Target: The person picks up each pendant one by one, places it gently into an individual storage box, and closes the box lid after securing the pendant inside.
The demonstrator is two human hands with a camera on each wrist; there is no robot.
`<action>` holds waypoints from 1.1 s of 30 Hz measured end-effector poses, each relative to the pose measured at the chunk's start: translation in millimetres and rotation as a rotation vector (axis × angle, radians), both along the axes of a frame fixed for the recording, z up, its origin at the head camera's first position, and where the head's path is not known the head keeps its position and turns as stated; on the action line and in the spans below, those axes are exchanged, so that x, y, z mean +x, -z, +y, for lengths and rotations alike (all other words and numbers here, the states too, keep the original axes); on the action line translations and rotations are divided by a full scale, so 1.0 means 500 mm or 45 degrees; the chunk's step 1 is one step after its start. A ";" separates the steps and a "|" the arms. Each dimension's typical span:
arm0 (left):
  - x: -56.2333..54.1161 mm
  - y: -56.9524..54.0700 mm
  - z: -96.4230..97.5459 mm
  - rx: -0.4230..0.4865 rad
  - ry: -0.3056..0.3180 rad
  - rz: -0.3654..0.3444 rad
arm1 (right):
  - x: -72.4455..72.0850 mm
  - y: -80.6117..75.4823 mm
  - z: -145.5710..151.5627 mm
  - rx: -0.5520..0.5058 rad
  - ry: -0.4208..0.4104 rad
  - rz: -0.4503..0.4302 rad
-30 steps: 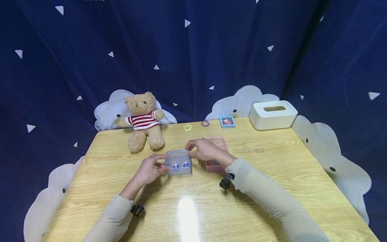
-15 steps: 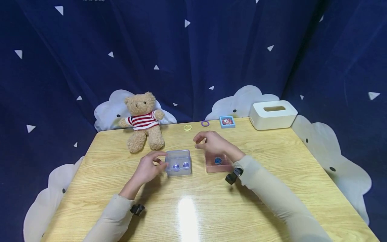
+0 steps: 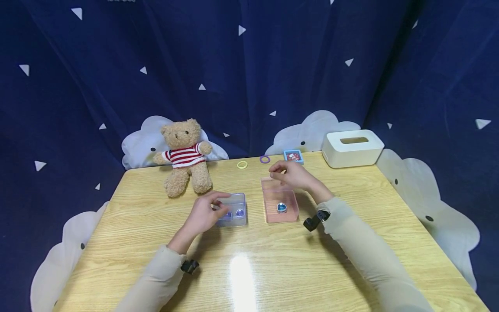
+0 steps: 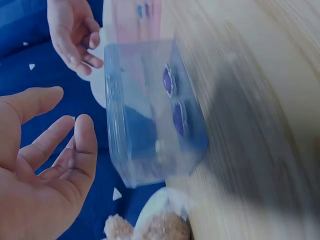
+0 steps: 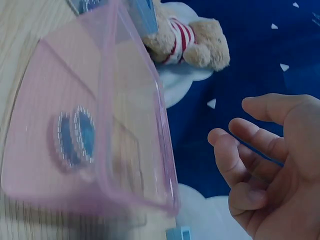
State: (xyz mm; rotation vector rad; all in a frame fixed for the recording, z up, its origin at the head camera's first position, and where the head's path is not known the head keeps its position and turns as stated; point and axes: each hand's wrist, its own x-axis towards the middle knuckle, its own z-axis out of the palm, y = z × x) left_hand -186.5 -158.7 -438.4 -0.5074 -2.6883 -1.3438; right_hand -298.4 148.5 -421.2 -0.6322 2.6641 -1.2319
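Note:
My left hand [image 3: 205,211] hovers over the left side of a clear bluish plastic box [image 3: 241,220], fingers loosely bent and holding nothing. Two purple gem pieces [image 4: 179,118] lie in that box; whether its lid is down I cannot tell. To its right stands a pink see-through box [image 3: 273,216] with its lid [image 3: 271,183] swung back. One blue gem piece with a beaded white rim [image 3: 281,208] lies inside it. Above the far edge of the pink lid is my right hand [image 3: 294,175], its fingers relaxed with nothing between them, apart from the box in the right wrist view.
A teddy bear [image 3: 186,156] in a striped shirt sits at the back left. Along the back edge lie a yellow ring [image 3: 242,161], a purple ring [image 3: 265,156], a small blue-framed picture [image 3: 293,152] and a white tissue box [image 3: 352,149].
My right hand has left the bluish box and moved right, past the pink box. My left hand has let go of the bluish box's left side and shifted right over it.

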 end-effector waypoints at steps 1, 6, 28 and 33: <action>0.000 0.000 0.007 0.002 0.008 0.007 | -0.001 0.001 0.006 0.002 0.013 0.002; 0.003 0.004 0.043 0.013 0.032 -0.013 | -0.011 0.016 0.036 0.016 0.081 0.023; 0.008 0.033 0.181 0.016 0.114 0.005 | -0.044 0.078 0.098 0.043 0.261 -0.218; 0.003 0.039 0.194 -0.026 0.095 0.022 | -0.043 0.081 0.100 0.050 0.283 -0.274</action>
